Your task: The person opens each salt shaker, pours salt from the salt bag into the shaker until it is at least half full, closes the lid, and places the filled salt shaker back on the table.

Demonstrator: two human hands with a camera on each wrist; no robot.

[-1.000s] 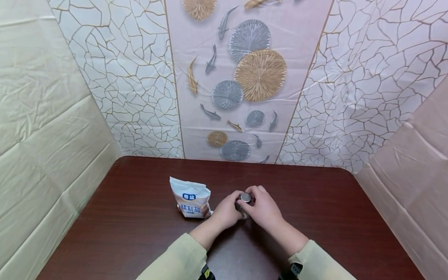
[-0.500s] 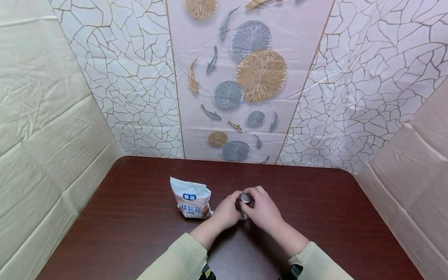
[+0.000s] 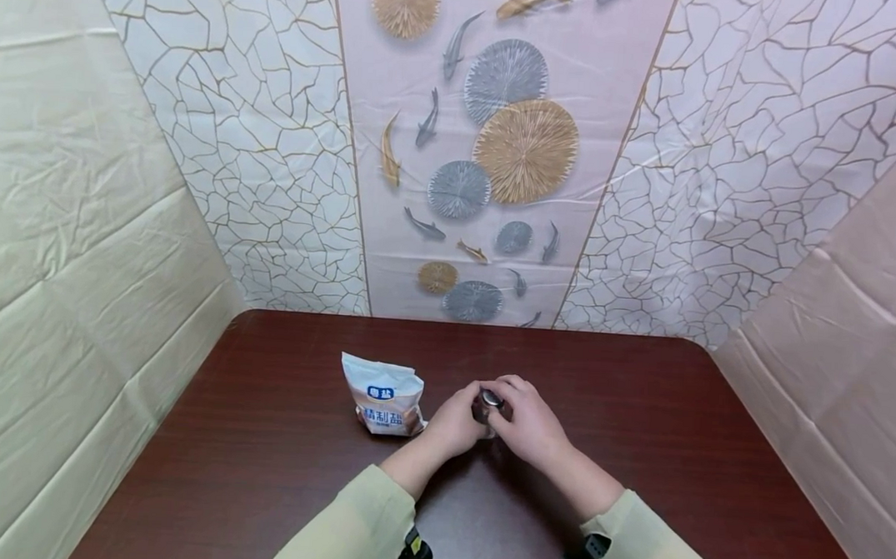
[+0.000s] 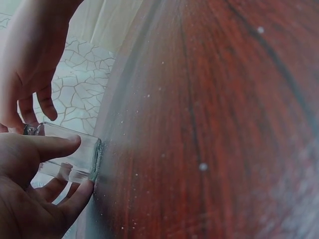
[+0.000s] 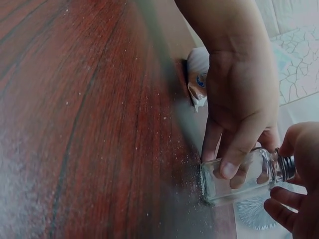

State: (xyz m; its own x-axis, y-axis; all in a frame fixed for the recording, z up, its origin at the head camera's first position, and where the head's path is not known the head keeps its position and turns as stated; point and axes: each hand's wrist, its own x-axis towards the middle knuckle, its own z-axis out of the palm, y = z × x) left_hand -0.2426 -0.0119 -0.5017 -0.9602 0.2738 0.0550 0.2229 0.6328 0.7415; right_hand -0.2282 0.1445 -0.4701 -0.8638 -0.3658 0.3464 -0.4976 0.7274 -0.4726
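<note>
Standing on the table (image 3: 304,490), a clear square glass bottle (image 5: 239,177) is gripped by my left hand (image 3: 455,422), with thumb on one side and fingers on the other. My right hand (image 3: 533,423) is curled at the bottle's top and pinches its metal cap (image 3: 491,396), which looks tilted in the head view. In the right wrist view the dark ridged rim of the cap is at the neck, and two right fingertips (image 5: 279,209) hang below it. My hands hide most of the bottle from above.
Left of my hands a white-and-blue bag of salt (image 3: 386,402) stands upright. White grains (image 5: 187,160) are scattered over the table around the bottle's base. A patterned cloth backdrop (image 3: 289,139) rises behind the table's far edge, with plain fabric at both sides.
My right fingers have shifted round the cap, and the cap's top now looks more tilted. My left hand keeps its grip on the bottle, and the bag has stayed put.
</note>
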